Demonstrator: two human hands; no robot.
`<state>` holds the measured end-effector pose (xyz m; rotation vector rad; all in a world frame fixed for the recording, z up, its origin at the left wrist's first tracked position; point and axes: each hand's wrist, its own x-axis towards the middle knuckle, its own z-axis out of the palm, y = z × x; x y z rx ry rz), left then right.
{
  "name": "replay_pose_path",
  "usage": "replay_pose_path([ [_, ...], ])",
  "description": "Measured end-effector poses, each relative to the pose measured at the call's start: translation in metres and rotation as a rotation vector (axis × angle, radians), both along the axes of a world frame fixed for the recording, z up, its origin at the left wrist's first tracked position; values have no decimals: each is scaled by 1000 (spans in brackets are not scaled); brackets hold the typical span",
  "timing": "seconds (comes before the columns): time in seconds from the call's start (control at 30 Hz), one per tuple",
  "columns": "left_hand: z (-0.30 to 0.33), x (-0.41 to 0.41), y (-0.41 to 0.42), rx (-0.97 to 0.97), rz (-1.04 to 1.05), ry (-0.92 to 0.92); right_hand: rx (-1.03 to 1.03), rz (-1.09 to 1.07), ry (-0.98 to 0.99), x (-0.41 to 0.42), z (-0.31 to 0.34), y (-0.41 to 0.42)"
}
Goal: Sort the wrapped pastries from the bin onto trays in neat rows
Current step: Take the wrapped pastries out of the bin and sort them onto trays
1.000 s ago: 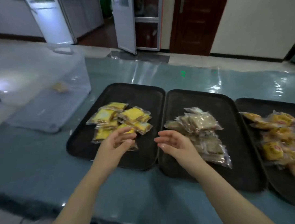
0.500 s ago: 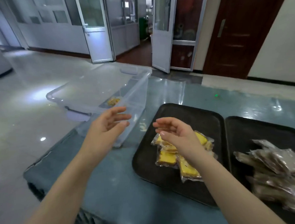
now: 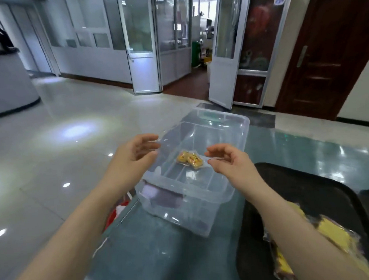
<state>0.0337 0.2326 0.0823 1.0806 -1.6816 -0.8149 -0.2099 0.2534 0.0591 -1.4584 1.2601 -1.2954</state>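
Mid-frame, left hand (image 3: 131, 158) and right hand (image 3: 230, 162), each grip loose and empty, flank the clear plastic bin (image 3: 222, 198) holding one orange wrapped pastry (image 3: 190, 159).

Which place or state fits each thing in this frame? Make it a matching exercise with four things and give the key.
Things:
1. clear bin
2. orange wrapped pastry
3. black tray
4. left hand

Places or states:
A. lies on the bin's floor
B. open, at the bin's left rim
C. holds yellow wrapped pastries
D. stands at the table's corner

Pairs: 1-D, 2-A, 3-C, 4-B
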Motion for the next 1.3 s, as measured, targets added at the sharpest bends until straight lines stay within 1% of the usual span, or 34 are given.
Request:
replay_pose_path([
  [0.1,-17,22,-52,-16,-4,-159,49,-43,142,8,-8,-24],
  [0.23,-43,45,-122,-22,-72,-500,119,-109,281,22,-11,-53],
  [0.27,-48,49,-137,-14,-104,-562,138,-136,304,26,-11,-60],
  [0.43,-53,42,-199,-53,-260,-727,230,-256,466,41,-16,-99],
  [0.57,-57,28,-225,-18,-281,-855,327,-302,616,41,-35,-116],
  [0.63,-62,27,-226,-53,-297,-923,390,-288,722,36,-44,-123],
  [0.73,-66,30,-228,-90,-323,-900,477,-244,861,29,-54,-142],
  [0.83,-70,33,-228,-102,-311,-848,510,-180,1021,25,-67,-178],
  [1.03,-75,33,-232,-157,-301,-836,538,-55,1189,28,-114,-264],
  [1.13,-81,38,-235,-203,-277,-895,501,-23,1276,34,-146,-304],
  [1.2,-82,40,-235,-228,-255,-945,485,9,1302,37,-165,-323],
  [1.3,-82,35,-233,-237,-238,-980,504,37,1274,36,-189,-341],
])
